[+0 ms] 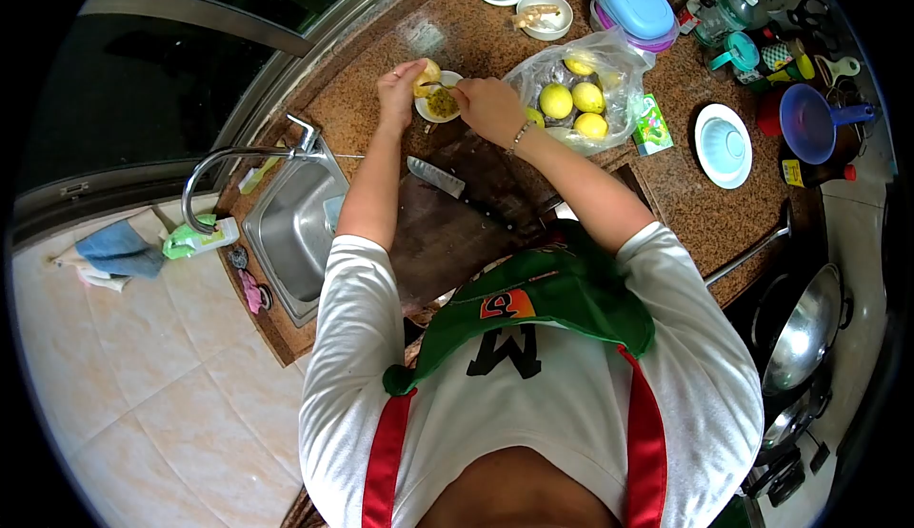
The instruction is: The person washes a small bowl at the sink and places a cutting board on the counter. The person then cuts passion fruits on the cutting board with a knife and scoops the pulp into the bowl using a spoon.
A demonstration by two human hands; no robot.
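Note:
My left hand (397,95) is closed around a piece of yellow passion fruit (428,73), held at the far rim of a small white cup (455,78). Yellow-green pulp (441,102) with dark specks lies in the cup. From the other side my right hand (488,109) grips a spoon (433,83), whose end reaches toward the fruit; its handle is mostly hidden by the fingers. Below the cup, a knife blade (435,177) rests on a dark cutting board (428,233). Several whole yellow fruits (556,100) sit in a clear plastic bag (619,80) beside my right hand.
A steel sink (295,219) with a curved faucet (195,180) is on the left. Right of the bag stand a green box (652,126), a pale blue dish (724,145) and a purple strainer (807,123). A white bowl (557,4) and lidded containers (636,6) are at the back.

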